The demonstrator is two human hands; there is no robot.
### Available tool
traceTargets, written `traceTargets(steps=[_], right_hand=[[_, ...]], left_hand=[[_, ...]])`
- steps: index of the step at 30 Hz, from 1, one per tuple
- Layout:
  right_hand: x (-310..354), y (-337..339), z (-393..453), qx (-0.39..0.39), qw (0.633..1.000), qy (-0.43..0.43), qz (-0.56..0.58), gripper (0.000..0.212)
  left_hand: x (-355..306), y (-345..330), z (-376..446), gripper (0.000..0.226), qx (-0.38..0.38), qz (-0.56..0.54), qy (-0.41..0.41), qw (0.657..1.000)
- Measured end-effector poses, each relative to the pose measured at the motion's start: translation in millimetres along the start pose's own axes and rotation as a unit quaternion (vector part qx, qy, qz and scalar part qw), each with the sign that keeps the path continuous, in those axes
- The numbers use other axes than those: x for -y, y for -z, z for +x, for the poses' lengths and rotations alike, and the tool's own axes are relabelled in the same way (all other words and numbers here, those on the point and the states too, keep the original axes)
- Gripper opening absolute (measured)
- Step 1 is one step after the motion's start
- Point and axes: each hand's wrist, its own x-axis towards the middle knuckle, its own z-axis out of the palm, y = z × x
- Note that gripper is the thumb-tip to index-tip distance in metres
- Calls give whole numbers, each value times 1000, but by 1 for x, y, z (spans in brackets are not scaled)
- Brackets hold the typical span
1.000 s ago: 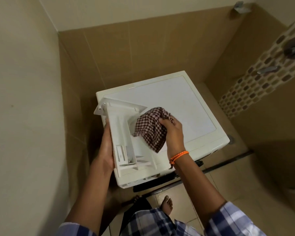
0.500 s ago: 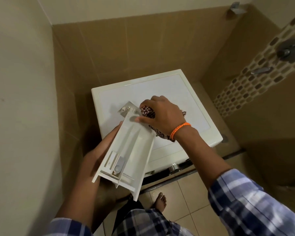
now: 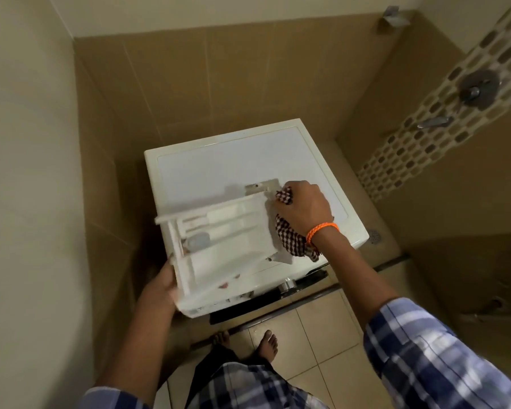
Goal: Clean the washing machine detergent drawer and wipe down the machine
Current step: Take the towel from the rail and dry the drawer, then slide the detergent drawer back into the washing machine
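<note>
My left hand (image 3: 160, 286) grips the near end of the white detergent drawer (image 3: 224, 240), held above the front of the washing machine (image 3: 219, 160); my fingers are hidden beneath it. My right hand (image 3: 303, 206) clutches a checked cloth (image 3: 289, 237) against the drawer's far end, fingers curled round it. The drawer's compartments are blurred, and the machine's front panel is mostly hidden.

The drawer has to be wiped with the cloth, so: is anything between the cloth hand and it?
Nothing visible. The right hand grips the checkered cloth right against the far end of the detergent drawer, which the left hand holds above the washing machine.
</note>
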Motion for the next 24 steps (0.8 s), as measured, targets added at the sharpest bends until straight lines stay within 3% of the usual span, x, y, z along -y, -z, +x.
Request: traceTargets(steps=[1,5,10,14,19,22,24], right_hand=[[-6,1,-5,-18,998,-37,40,33],[-20,-9,-30,-97,967,-181,152,35],[-28,-33,-70,-104,925,-302,204,33],[-35,-56,-98,-72,916,-309,247,39],[-51,-47,-122,9,932,-217,289,59],[-56,-25,-137,-43,948,-165,271,61],[-67,-13,-141,-84,957,-142,239,50]], left_hand=[[3,-7,-4,58,42,6,-31,999],[23,-58,-21,84,0,-10,-94,996],[54,-90,-23,120,-29,64,-138,988],[63,-99,-18,89,-93,94,-205,970],[71,-74,-6,106,-138,74,-191,969],[71,-65,-12,95,-135,72,-169,974],[75,-60,-15,83,-124,85,-142,978]])
